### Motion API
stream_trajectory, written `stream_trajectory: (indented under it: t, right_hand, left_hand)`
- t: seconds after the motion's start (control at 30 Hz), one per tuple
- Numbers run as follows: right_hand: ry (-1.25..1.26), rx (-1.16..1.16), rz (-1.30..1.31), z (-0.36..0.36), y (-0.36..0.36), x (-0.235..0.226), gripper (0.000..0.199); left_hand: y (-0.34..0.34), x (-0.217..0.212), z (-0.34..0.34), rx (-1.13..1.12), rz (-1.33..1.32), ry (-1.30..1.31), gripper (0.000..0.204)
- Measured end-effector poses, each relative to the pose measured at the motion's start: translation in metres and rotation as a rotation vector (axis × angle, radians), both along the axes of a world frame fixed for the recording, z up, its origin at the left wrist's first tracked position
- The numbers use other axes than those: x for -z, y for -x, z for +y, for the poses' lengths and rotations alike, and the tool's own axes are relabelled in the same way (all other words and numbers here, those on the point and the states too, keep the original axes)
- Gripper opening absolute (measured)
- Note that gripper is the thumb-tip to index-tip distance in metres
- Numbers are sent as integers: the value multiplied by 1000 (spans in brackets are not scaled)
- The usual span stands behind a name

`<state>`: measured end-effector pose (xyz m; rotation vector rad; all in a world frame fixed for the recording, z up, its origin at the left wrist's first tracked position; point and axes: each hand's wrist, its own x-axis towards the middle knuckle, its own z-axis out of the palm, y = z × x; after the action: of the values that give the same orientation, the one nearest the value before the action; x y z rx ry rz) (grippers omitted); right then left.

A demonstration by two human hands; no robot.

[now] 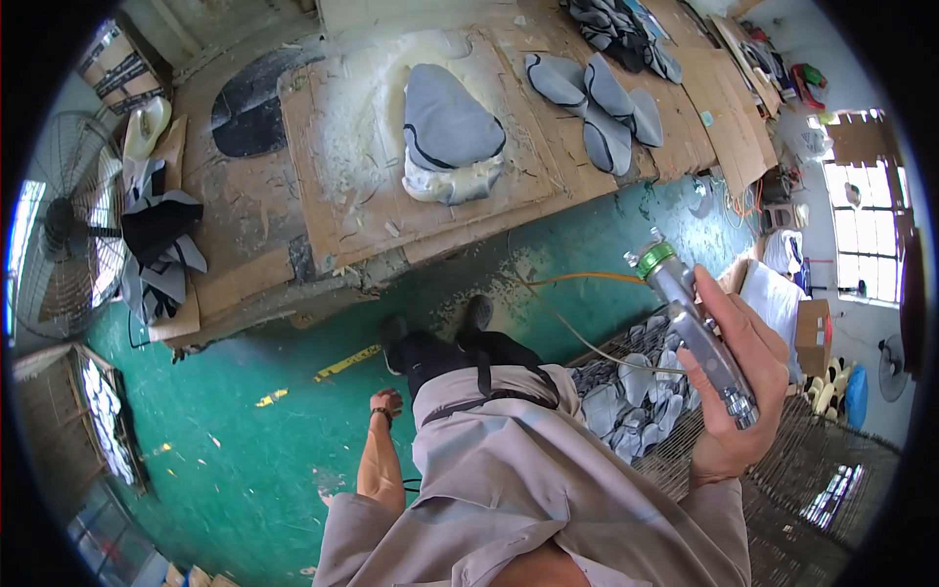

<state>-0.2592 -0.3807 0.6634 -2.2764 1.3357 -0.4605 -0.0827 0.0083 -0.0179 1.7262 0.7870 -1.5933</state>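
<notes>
In my raised right hand (pixel 748 377) is a silver spray gun (pixel 706 338) with a green ring at its front end; the fingers wrap around its body. A thin hose (pixel 587 340) runs toward the gun from the left. My left hand (pixel 386 402) hangs low at my side, over the floor, with its fingers curled in and nothing visible in them. Ahead on the cardboard-covered table (pixel 391 230), a grey fabric piece with black edging (pixel 450 115) lies on a white, crusted block (pixel 455 186). Pale residue surrounds the block.
Several grey rounded pieces (pixel 608 140) lie at the table's right. A black flat panel (pixel 256 108) and a fan (pixel 64 220) are at left. A heap of grey pieces (pixel 636 386) sits beside me at right, near a wire mesh rack (pixel 831 465). An orange hose (pixel 587 277) crosses the green floor.
</notes>
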Motion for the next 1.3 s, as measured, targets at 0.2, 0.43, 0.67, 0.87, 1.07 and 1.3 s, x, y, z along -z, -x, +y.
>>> stream_trajectory:
  t: [0.2, 0.43, 0.67, 0.87, 1.07, 1.3]
  right_hand:
    - [57, -9, 1, 41, -62, -8, 54]
    - [199, -45, 35, 88, -126, -8, 58]
    - [193, -249, 164, 119, -142, -17, 54]
    - [228, -374, 242, 136, -143, -21, 56]
    - [246, -420, 259, 146, -120, -18, 59]
    - [146, -425, 268, 144, -81, -17, 57]
  left_hand:
    - [-77, 12, 2, 116, -148, 98, 31]
    - [-162, -14, -33, 187, -388, 263, 28]
    - [-172, 5, 6, 259, -336, 193, 32]
    - [-151, 24, 54, 290, -240, 90, 34]
    - [-148, 23, 51, 251, -166, 91, 35]
    - [-159, 9, 12, 438, -275, 148, 35]
